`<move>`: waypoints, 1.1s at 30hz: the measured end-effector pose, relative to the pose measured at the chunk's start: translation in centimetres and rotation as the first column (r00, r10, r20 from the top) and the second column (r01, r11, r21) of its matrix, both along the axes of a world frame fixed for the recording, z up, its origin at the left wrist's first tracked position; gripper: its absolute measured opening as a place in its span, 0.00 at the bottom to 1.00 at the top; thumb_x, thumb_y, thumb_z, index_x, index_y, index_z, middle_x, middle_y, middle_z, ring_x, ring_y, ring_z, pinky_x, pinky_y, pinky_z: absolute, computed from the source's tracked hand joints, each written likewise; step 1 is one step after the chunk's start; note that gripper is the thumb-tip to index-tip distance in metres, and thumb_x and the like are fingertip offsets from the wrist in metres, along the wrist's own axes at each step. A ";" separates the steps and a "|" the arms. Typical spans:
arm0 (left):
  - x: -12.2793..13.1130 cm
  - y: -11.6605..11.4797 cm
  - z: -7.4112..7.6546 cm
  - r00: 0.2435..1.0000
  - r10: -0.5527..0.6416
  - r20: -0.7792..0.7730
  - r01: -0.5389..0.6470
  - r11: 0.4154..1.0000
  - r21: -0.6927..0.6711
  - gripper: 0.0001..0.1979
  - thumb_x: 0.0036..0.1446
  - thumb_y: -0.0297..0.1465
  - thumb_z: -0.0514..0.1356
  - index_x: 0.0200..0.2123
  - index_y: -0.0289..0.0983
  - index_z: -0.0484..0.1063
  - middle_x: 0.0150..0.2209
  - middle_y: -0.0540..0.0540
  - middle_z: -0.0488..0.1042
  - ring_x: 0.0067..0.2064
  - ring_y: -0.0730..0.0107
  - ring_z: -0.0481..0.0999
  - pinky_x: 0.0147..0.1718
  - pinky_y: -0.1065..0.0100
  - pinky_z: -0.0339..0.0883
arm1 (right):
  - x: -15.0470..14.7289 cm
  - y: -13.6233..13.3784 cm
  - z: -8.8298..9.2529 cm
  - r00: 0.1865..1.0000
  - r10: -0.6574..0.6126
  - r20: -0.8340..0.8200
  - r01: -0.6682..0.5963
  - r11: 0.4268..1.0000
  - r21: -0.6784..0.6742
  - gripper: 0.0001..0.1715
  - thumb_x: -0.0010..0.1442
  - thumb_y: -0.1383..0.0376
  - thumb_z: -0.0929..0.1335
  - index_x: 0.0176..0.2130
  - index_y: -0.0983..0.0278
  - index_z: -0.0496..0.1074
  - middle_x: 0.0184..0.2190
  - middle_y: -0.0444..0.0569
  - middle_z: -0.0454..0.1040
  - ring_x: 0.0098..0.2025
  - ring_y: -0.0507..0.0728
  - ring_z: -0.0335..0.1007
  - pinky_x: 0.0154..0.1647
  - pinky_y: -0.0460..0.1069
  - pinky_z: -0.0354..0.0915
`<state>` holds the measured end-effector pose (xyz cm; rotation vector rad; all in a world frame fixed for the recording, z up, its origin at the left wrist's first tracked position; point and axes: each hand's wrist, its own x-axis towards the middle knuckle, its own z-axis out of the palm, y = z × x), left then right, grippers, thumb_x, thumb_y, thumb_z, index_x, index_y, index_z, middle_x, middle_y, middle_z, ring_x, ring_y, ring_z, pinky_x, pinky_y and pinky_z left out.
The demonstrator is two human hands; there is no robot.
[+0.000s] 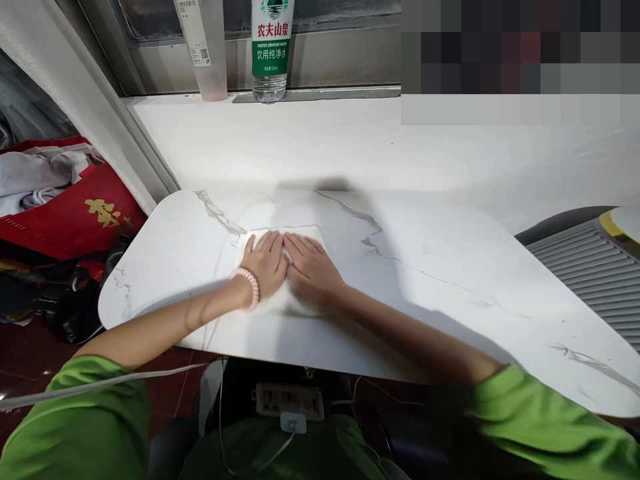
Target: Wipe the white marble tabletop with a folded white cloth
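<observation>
head view: i am laying both palms down on a white cloth (289, 303), which is lying flat on the marbled tabletop (440, 233), left of its middle and within easy reach of both arms.

left hand (270, 263): the fingers (274, 247) are lying mostly together, the outermost one standing apart; they are gripping nothing. right hand (313, 267): the fingers are extending side by side, pressing from above, not clamping.

both hands are angling inward and meeting at the cloth's middle. judgement: this is spreading the pressure and helping a thin sheet lie without bunching. cannot tell from one view whether it is sliding.

a pink coiled band (253, 287) is circling my left wrist. the water bottle (271, 57) and translucent cup (213, 73) are standing on the ledge (345, 92) behind, presumably out of my arms' way.

a power strip (270, 400) is sitting below the near edge, a charger (293, 422) plugged in; its support is not showing clearly.
</observation>
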<state>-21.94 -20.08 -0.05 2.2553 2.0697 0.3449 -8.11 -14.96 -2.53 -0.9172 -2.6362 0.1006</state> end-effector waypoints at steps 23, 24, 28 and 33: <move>1.1 5.5 -0.1 0.997 0.080 -0.008 -0.080 0.997 0.011 0.24 0.69 0.29 0.41 0.64 0.30 0.60 0.67 0.38 0.59 0.68 0.58 0.56 0.67 0.50 0.43 | 0.3 5.1 0.5 0.999 -0.034 -0.012 0.035 0.997 0.067 0.30 0.67 0.66 0.54 0.61 0.78 0.64 0.62 0.62 0.65 0.65 0.64 0.58 0.66 0.58 0.53; 1.6 3.8 -0.1 0.998 0.060 -0.022 -0.060 0.998 0.003 0.24 0.69 0.29 0.41 0.64 0.29 0.59 0.67 0.38 0.58 0.69 0.58 0.55 0.68 0.49 0.43 | 1.1 3.4 0.5 1.000 -0.027 0.001 0.027 0.997 0.077 0.30 0.67 0.66 0.53 0.62 0.78 0.63 0.63 0.62 0.65 0.65 0.64 0.58 0.66 0.59 0.53; 3.7 -2.7 -0.1 0.997 -0.047 -0.068 0.046 0.999 -0.011 0.26 0.69 0.31 0.40 0.65 0.27 0.57 0.67 0.36 0.58 0.69 0.57 0.53 0.68 0.49 0.42 | 4.2 -3.6 0.6 1.000 -0.016 0.026 0.012 0.992 0.122 0.32 0.68 0.65 0.53 0.62 0.79 0.62 0.63 0.63 0.64 0.66 0.65 0.56 0.67 0.60 0.53; 4.5 -6.2 -0.6 0.983 -0.172 -0.061 0.174 0.984 0.035 0.26 0.69 0.32 0.42 0.65 0.28 0.58 0.67 0.37 0.59 0.69 0.57 0.53 0.68 0.49 0.43 | 6.3 -7.5 0.6 1.000 -0.005 0.024 0.001 0.989 0.145 0.33 0.66 0.64 0.54 0.62 0.83 0.62 0.63 0.67 0.64 0.67 0.67 0.56 0.67 0.62 0.55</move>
